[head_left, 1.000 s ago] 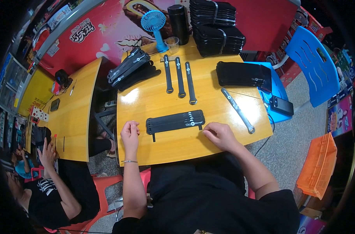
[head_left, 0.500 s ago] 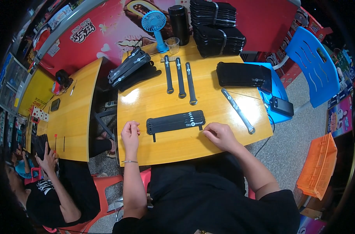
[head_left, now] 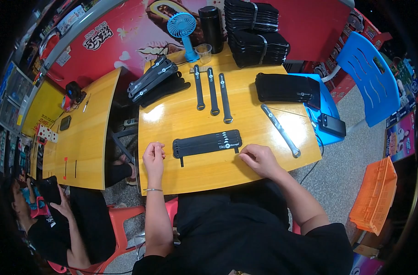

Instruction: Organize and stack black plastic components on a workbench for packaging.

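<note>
A wooden table [head_left: 181, 123] fills the middle of the view, and a second wooden table [head_left: 87, 133] is set just beside it on the left. A blue chair [head_left: 367, 75] is seen at the far right, with an orange crate [head_left: 376, 195] on the floor nearer the person. Stacks of black strap bundles [head_left: 255, 30] are piled at the table's far edge. A flat black bundle [head_left: 284, 88] is laid at the right, and a fanned heap of black straps [head_left: 156, 81] at the far left. Three single black straps [head_left: 212, 90] are laid side by side in the middle, and a lone strap [head_left: 280, 129] is angled at the right. A row of black straps [head_left: 207, 143] is laid flat near the front edge, between the hands. The left hand [head_left: 153, 158] is rested just left of it, fingers curled; whether anything is pinched cannot be told. The right hand [head_left: 259, 159] is placed at its right end, loosely closed, nothing visibly grasped. A blue fan [head_left: 183, 28], a black flask [head_left: 211, 22] and a clear cup [head_left: 203, 52] are stood at the back.
</note>
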Demonstrator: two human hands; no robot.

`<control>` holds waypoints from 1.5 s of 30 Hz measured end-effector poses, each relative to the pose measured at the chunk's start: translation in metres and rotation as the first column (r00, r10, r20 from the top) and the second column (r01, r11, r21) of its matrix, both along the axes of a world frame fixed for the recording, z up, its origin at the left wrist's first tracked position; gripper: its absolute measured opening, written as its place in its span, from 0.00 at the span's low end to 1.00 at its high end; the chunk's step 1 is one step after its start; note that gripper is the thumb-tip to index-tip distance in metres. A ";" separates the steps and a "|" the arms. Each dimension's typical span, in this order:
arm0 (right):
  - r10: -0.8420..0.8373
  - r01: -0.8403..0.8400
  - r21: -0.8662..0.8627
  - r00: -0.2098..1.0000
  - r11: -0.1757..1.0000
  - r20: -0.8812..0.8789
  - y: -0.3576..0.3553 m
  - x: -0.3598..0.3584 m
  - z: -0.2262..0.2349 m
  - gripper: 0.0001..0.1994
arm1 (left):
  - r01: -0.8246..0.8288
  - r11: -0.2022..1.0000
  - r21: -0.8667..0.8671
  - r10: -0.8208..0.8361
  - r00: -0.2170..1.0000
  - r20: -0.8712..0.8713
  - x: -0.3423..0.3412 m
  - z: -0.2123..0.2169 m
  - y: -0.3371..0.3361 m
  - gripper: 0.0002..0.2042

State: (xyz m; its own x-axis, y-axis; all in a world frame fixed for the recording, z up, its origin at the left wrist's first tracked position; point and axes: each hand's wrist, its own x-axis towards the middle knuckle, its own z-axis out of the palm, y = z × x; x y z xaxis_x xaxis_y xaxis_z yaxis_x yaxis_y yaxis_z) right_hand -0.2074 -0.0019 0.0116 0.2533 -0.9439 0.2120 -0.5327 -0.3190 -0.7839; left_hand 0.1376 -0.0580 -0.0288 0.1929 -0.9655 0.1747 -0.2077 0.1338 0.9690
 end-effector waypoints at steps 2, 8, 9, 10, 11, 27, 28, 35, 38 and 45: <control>-0.002 0.002 0.000 1.000 1.000 0.002 0.000 0.000 0.001 0.07 | 0.002 1.000 -0.002 -0.002 1.000 -0.001 0.000 0.001 0.000 0.09; 0.003 -0.003 0.060 1.000 0.998 0.005 0.000 0.000 0.003 0.08 | 0.002 1.000 0.009 -0.002 1.000 -0.001 0.000 0.002 0.000 0.09; 0.003 -0.003 0.055 1.000 0.998 0.003 0.000 0.000 0.004 0.08 | -0.001 1.000 0.002 0.001 1.000 0.001 0.000 0.002 0.001 0.09; 0.003 -0.004 0.049 1.000 0.999 0.002 0.001 0.001 0.004 0.08 | -0.004 1.000 -0.006 0.004 1.000 0.002 0.000 0.003 0.001 0.09; 0.004 -0.004 0.048 1.000 0.999 0.002 0.001 0.001 0.004 0.08 | -0.005 1.000 -0.008 0.005 1.000 0.003 0.000 0.004 0.002 0.09; -0.376 0.158 -0.382 0.700 0.911 -0.607 0.004 -0.103 0.047 0.19 | -0.021 1.000 0.000 0.021 1.000 0.007 -0.002 0.006 0.002 0.09; -0.268 0.069 -0.297 0.653 0.953 -0.708 0.007 -0.108 0.045 0.22 | -0.028 1.000 0.003 0.028 0.999 0.026 -0.004 0.007 0.003 0.09; 0.001 -0.127 -0.100 0.622 0.987 -0.783 0.028 -0.117 0.036 0.24 | -0.006 1.000 0.001 0.006 1.000 0.012 0.000 0.005 0.000 0.10; 0.077 -0.200 -0.096 0.711 0.975 -0.699 0.041 -0.113 0.040 0.23 | -0.010 1.000 -0.002 0.010 1.000 0.015 -0.002 0.004 0.000 0.10; 0.187 -0.248 -0.007 0.751 0.969 -0.634 0.067 -0.107 0.047 0.34 | -0.018 1.000 0.013 0.019 0.999 -0.034 -0.003 0.008 0.002 0.13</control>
State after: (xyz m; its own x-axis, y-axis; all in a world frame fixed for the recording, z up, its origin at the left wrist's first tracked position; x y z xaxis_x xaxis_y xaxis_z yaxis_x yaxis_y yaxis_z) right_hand -0.3146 0.0647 0.0586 0.5539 -0.8325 0.0103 -0.8009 -0.5362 -0.2665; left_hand 0.1350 -0.0561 -0.0211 0.2164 -0.9639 0.1554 -0.1768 0.1178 0.9772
